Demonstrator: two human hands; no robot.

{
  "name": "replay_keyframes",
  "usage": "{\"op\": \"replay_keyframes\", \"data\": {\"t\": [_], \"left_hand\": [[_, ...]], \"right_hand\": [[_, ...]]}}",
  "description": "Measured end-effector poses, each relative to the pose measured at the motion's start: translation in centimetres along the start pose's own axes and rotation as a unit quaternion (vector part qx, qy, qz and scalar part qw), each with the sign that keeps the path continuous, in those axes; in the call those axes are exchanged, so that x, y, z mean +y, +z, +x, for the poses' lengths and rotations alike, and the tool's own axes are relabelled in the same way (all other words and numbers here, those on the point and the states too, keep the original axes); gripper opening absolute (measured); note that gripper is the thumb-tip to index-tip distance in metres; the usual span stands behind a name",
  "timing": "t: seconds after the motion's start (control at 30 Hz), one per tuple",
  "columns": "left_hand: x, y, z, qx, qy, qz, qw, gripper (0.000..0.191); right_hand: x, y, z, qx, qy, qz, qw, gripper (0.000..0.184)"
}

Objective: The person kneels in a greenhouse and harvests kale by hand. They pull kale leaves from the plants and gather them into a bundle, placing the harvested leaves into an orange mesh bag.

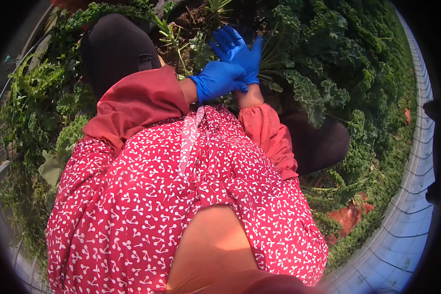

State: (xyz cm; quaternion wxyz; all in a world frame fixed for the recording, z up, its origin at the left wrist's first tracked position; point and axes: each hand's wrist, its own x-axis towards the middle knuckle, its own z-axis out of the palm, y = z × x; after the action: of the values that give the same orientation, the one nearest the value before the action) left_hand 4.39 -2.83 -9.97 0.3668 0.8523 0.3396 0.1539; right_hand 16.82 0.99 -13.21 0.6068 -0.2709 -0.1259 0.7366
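Note:
My left hand (218, 80), in a blue disposable glove, is closed around the wrist end of the blue glove on my right hand (239, 51). The right palm is turned upward, its fingers spread and holding nothing. Part of the right palm and cuff is hidden behind the left hand. Just beyond the hands, a plant stem (174, 38) with cut leaf stalks rises from brown soil (189, 16). Curly kale leaves (307, 92) crowd in to the right of my hands.
My dark-clad left knee (117, 47) and right knee (316, 143) flank the hands. Dense greens (33, 92) grow on the left beside a pale pipe (2, 171). Red netting (347, 218) lies among leaves at lower right. A ribbed translucent greenhouse wall (408, 205) curves along the right.

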Motion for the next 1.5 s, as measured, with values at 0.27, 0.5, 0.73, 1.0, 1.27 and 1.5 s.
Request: {"op": "replay_keyframes", "data": {"t": [0.27, 0.5, 0.73, 1.0, 1.27, 1.5], "left_hand": [[-0.4, -0.1, 0.5, 0.064, 0.063, 0.139, 0.986, 0.018], [0.7, 1.6, 0.0, -0.035, 0.054, 0.001, 0.998, 0.023], [3.7, 2.0, -0.7, -0.277, -0.003, -0.312, 0.909, 0.022], [0.9, 1.0, 2.4, -0.068, -0.201, -0.459, 0.863, 0.018], [-0.1, -6.0, 3.7, 0.035, -0.196, -0.383, 0.902, 0.032], [0.7, -3.9, 2.0, -0.128, -0.256, -0.421, 0.861, 0.048]], "right_hand": [[-0.9, 0.5, -0.5, 0.039, -0.008, -0.067, 0.997, 0.129], [1.4, -0.8, -1.5, 0.001, 0.122, -0.085, 0.989, 0.111], [0.7, -6.7, -7.9, 0.234, -0.052, -0.211, 0.948, 0.074], [-4.7, -12.1, -7.5, 0.025, -0.151, -0.817, 0.556, 0.05], [-3.0, -3.3, -6.0, 0.271, -0.152, -0.543, 0.78, 0.04], [-3.0, -0.5, -9.3, 0.272, -0.141, 0.031, 0.951, 0.055]]}}
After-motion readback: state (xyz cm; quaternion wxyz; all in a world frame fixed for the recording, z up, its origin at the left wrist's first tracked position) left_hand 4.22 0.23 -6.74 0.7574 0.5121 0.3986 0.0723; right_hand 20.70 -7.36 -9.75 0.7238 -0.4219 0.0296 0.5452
